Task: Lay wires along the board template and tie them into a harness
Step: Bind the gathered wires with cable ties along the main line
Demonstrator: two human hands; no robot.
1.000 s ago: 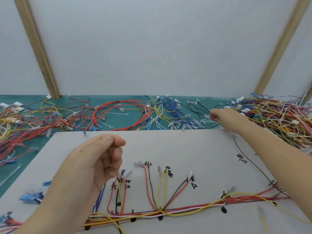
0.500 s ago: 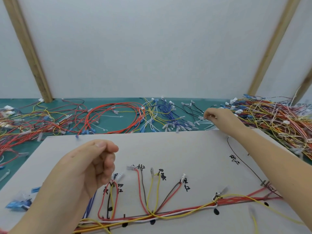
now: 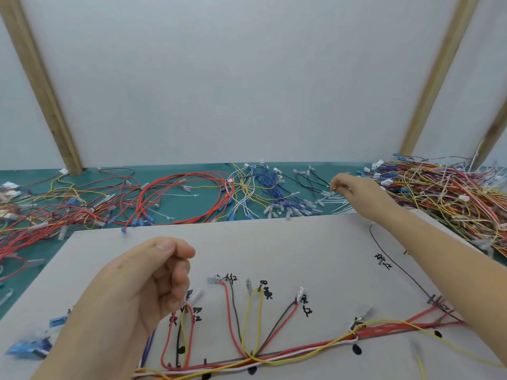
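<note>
Where the grey template board runs off the near edge of view, laid wires w/ red, yellow, white & dark branches follow its inked marks, and the left hand hovers above them loosely curled, thumb on forefinger, nothing seen in it. Past the board's far right corner, on the green tabletop, the right hand pinches at white cable ties; can't tell if it has one. Loose wire piles spread to the white wall betw. wooden posts; bottom-left blue connectors are blurred.
</note>
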